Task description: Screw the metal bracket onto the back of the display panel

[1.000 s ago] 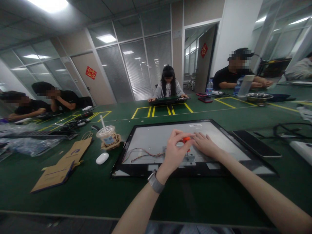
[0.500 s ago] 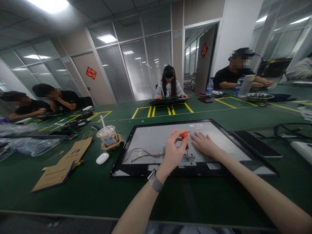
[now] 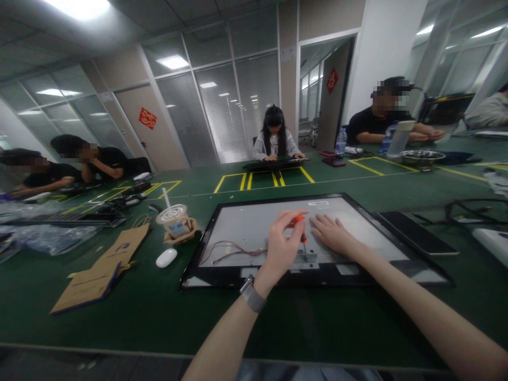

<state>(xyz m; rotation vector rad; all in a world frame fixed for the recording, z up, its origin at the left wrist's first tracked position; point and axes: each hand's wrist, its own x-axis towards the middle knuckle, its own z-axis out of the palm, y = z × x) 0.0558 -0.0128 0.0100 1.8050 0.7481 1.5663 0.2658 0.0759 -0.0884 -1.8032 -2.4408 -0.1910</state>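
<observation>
A large flat display panel (image 3: 246, 219) with a black frame and grey back lies on the green table before me. My left hand (image 3: 282, 241), a watch on its wrist, is closed around the orange handle of a screwdriver (image 3: 304, 228). The screwdriver stands nearly upright, its shaft pointing down at a small metal bracket (image 3: 311, 257) near the panel's front edge. The tip's contact is too small to make out. My right hand (image 3: 335, 235) lies flat with fingers spread on the panel's back. Thin coloured wires (image 3: 234, 248) run left from beside the bracket.
Left of the panel are a drink cup (image 3: 174, 219) in a cardboard holder, a white mouse (image 3: 166, 258) and a flattened paper bag (image 3: 105, 264). A dark phone-like slab (image 3: 416, 233) lies to the right. A person (image 3: 275, 135) sits across the table; others sit at both sides.
The fingers of my left hand have shifted slightly on the screwdriver handle. My right hand stays in place on the panel.
</observation>
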